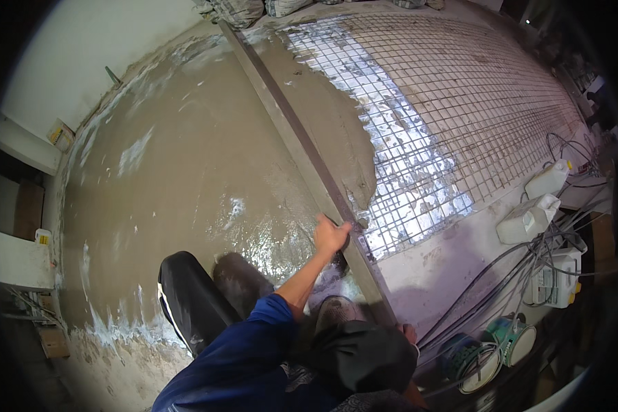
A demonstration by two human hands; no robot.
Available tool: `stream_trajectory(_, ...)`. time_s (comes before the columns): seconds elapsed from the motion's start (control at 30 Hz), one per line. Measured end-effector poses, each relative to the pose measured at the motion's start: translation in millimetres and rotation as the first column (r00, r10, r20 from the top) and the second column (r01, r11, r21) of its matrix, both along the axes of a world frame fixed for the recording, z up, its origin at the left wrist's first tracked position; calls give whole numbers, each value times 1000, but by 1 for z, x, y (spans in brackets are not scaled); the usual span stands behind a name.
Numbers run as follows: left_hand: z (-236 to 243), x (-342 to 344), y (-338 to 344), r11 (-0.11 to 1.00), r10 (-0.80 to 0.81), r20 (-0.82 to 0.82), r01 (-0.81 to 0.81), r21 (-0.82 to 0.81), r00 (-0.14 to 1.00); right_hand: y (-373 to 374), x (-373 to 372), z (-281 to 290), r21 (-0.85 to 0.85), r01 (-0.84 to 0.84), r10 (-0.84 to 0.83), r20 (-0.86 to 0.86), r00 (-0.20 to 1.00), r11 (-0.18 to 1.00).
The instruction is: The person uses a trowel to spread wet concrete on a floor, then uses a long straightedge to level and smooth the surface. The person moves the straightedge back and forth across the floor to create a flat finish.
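Observation:
A long, straight screed board [288, 127] with a dark upper face lies across wet grey mortar [165, 151], running from the far wall to just by my knees. My left hand [332, 235] is closed over it near its close end, fingers wrapped round the edge. At the board's near tip, my right hand [408, 334] shows only in part, its fingers curled against the board; my knee hides the rest. To the left of the board the mortar looks smooth and shiny. On its right a narrower strip of mortar ends in a ragged edge.
Wire mesh [460, 82] covers the floor to the right, brightly lit beside the mortar. White jugs [529, 218], loose cables [487, 275] and green-labelled buckets [518, 343] stand at the right. Filled sacks [237, 10] line the far wall. My boot [338, 310] stands beside the board.

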State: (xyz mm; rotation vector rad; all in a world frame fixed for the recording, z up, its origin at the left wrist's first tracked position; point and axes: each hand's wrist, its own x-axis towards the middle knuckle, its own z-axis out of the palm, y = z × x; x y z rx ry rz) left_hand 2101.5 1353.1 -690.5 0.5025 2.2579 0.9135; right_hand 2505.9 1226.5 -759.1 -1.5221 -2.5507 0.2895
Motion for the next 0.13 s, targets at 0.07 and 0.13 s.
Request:
stream_trajectory(0.07,10,-20,6,1000,12,-53,-12,-8,998,14,-15,21,19,-80,80,-7,997,997)
stream_trajectory(0.13,23,-46,16,1000,7,-121,-6,4,993,32,-40,42,-47,-108,107,-35,994,993)
